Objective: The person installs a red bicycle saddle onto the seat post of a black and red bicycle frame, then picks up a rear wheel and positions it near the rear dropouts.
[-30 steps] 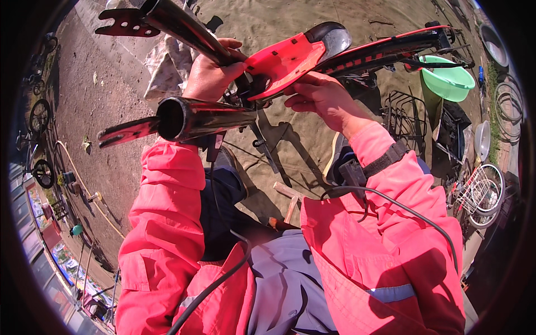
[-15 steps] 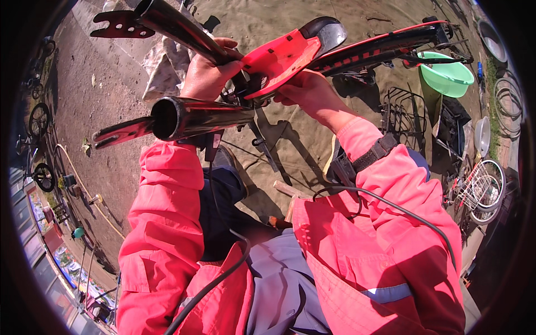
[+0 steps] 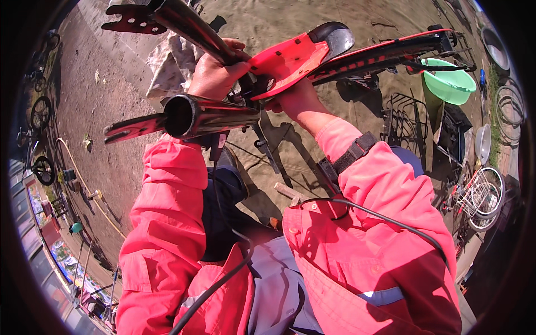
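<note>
A black bicycle fork [image 3: 226, 117] lies with its two legs and flat slotted ends toward the left. Between the legs, my left hand [image 3: 215, 75] is closed round the upper leg near the crown, its thumb reaching to the mudguard. A red plastic mudguard [image 3: 287, 61] with a black tip sits at the crown. My right hand [image 3: 298, 103] grips the mudguard's lower edge from below; its fingertips are partly hidden. Beyond it, the black and red bicycle frame [image 3: 385, 56] stretches to the upper right.
A pale green basin [image 3: 451, 84] stands at the right, near a black wire rack [image 3: 406, 120] and a white bicycle wheel with basket [image 3: 484, 195]. A patterned cloth [image 3: 170, 67] lies behind my left hand. Bicycles line the left edge. A black cable [image 3: 223, 276] crosses my jacket.
The fork and mudguard have shifted slightly right and down in view. My right hand has slid further under the mudguard, toward the crown, and its forearm has moved left.
</note>
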Demonstrator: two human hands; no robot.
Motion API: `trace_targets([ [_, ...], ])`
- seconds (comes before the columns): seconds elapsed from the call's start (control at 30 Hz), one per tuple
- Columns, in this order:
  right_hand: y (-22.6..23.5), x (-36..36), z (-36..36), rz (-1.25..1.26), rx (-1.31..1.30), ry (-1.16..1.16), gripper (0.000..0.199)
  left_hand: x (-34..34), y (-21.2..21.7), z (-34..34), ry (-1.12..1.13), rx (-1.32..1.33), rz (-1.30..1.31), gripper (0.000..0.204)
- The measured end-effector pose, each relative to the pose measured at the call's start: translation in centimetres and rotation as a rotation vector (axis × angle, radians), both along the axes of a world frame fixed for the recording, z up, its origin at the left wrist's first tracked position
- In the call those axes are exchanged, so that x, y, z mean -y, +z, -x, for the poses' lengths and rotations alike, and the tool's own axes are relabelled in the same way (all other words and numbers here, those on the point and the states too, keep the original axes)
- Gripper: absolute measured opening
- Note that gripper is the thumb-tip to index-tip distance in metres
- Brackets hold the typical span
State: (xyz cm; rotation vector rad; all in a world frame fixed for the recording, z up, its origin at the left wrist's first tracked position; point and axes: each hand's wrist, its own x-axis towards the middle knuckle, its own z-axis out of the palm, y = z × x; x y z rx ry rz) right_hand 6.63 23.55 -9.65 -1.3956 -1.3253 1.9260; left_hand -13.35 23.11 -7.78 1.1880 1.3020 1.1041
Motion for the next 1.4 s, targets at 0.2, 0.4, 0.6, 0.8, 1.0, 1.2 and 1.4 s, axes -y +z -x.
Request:
trace_targets([
  [0.2, 0.2, 0.0, -0.3, 0.014, -0.048, 0.024, 0.019, -0.1, -0.4, 0.3, 0.010, -0.044, 0.018, 0.038],
  [0.4, -0.1, 0.1, -0.4, 0.072, -0.058, 0.021, 0.020, -0.1, -0.4, 0.4, 0.026, -0.084, 0.044, 0.039],
  [0.6, -0.4, -0.2, -0.4, 0.056, -0.032, 0.084, 0.019, 0.0, -0.1, 0.2, 0.024, -0.068, 0.048, 0.039],
  [0.8, -0.6, -0.2, -0.3, 0.063, -0.046, 0.064, 0.018, 0.0, -0.1, 0.1, 0.024, -0.029, 0.052, 0.038],
  [1.0, 0.2, -0.2, -0.3, 0.070, -0.006, 0.084, 0.019, -0.1, -0.3, 0.2, 0.018, -0.032, 0.044, 0.039],
  [1.2, 0.5, -0.2, -0.2, 0.075, -0.015, 0.075, 0.021, -0.1, -0.3, 0.2, 0.018, -0.031, 0.039, 0.038],
  [1.4, 0.2, -0.2, -0.1, 0.115, -0.022, 0.057, 0.021, 0.0, 0.1, 0.0, 0.020, -0.030, 0.042, 0.037],
])
